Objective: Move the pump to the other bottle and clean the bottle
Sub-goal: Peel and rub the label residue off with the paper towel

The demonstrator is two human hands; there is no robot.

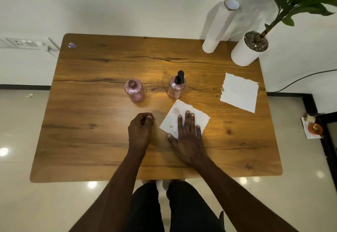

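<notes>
While right hand (188, 137) presses flat on stained tissue (184, 117), left hand (140, 131) rests curled, empty, on table (91, 104).

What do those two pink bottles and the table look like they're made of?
Open bottle and pump bottle: probably clear pink-tinted plastic, possibly glass; the table shows through them. Table: wood or wood-look laminate, with grain, knots and a soft sheen.

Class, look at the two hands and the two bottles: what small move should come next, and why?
Probably the right hand, lying flat on the stained paper, should curl to pick it up and wipe a bottle. The pump already sits on the right bottle, the left bottle stands open, and the left hand holds nothing visible.
</notes>
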